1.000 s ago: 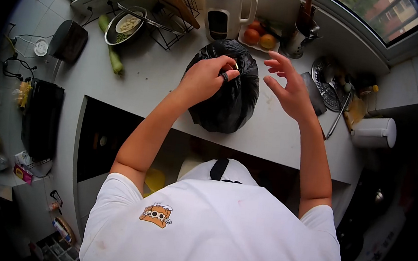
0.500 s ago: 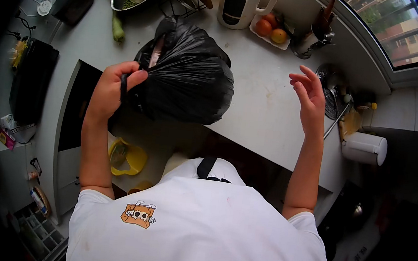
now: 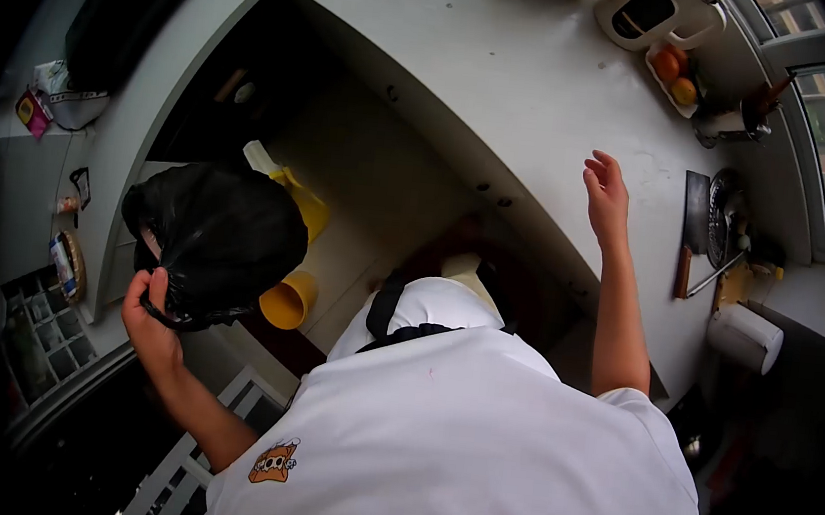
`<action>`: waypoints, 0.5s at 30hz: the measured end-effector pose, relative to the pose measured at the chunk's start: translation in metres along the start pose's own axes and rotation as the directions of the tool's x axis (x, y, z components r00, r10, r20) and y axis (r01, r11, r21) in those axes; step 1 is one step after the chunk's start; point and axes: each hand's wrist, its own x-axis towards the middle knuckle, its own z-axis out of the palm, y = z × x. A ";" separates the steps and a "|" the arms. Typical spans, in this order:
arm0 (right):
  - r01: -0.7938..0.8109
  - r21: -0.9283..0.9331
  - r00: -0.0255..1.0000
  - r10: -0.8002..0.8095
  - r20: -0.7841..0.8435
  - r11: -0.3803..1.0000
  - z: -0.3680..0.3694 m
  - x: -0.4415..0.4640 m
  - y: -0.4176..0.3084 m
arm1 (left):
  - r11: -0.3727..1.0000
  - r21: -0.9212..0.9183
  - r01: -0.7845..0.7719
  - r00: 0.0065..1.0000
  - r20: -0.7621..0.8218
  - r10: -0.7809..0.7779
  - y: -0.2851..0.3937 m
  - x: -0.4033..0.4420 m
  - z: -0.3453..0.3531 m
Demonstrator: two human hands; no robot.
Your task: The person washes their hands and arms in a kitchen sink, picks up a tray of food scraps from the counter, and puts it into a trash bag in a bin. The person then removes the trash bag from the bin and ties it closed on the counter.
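Note:
A full black plastic bag [image 3: 221, 234] hangs at my left side, its gathered neck gripped by my left hand [image 3: 153, 327]. The fingers are closed round the bag's handle, and what is inside the bag is hidden. Below and beside it are a yellow bucket [image 3: 289, 300] and another yellow object [image 3: 308, 206], partly covered by the bag. My right hand [image 3: 607, 192] is raised over the white countertop [image 3: 535, 120], holding nothing, with its fingers stretched out. Nearest to it on the right lies a cleaver [image 3: 694, 220] with a wooden handle.
At the back right stand a white jug-like appliance [image 3: 645, 12], a tray of red and orange fruit [image 3: 682, 90] and a utensil holder [image 3: 738, 125]. A white canister [image 3: 744, 339] sits at the right. Pale slatted furniture [image 3: 183, 474] is at lower left.
My left hand has carried the black bag off the countertop, leftward and toward me, over the floor. My view has turned left. The right hand stays raised and empty.

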 end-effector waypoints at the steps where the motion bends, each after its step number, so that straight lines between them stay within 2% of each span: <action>1: 0.038 -0.028 0.998 -0.037 0.051 0.999 0.020 -0.010 -0.025 | 0.999 -0.030 0.009 0.997 -0.071 -0.011 -0.019 -0.010 -0.025; 4: 0.173 -0.016 0.966 -0.167 0.200 0.985 0.087 -0.040 -0.064 | 0.988 -0.121 0.096 0.958 -0.260 -0.125 -0.068 -0.045 -0.092; 6: 0.221 0.030 0.919 -0.219 0.329 0.975 0.133 -0.058 -0.077 | 0.960 -0.141 0.243 0.908 -0.315 -0.276 -0.088 -0.068 -0.130; 8: 0.284 -0.028 0.855 -0.240 0.460 0.958 0.174 -0.083 -0.086 | 0.940 -0.236 0.248 0.889 -0.330 -0.317 -0.116 -0.099 -0.165; 10: 0.414 -0.145 0.777 -0.266 0.571 0.899 0.211 -0.101 -0.080 | 0.928 -0.175 0.330 0.870 -0.326 -0.371 -0.158 -0.130 -0.201; 11: 0.495 -0.148 0.727 -0.315 0.610 0.856 0.228 -0.106 -0.070 | 0.915 -0.193 0.354 0.838 -0.370 -0.402 -0.174 -0.146 -0.216; 14: 0.443 -0.234 0.672 -0.148 0.725 0.866 0.265 -0.111 -0.079 | 0.872 -0.246 0.424 0.732 -0.473 -0.489 -0.216 -0.185 -0.243; 15: 0.469 -0.231 0.645 -0.152 0.749 0.853 0.282 -0.111 -0.087 | 0.855 -0.288 0.432 0.681 -0.517 -0.519 -0.228 -0.197 -0.252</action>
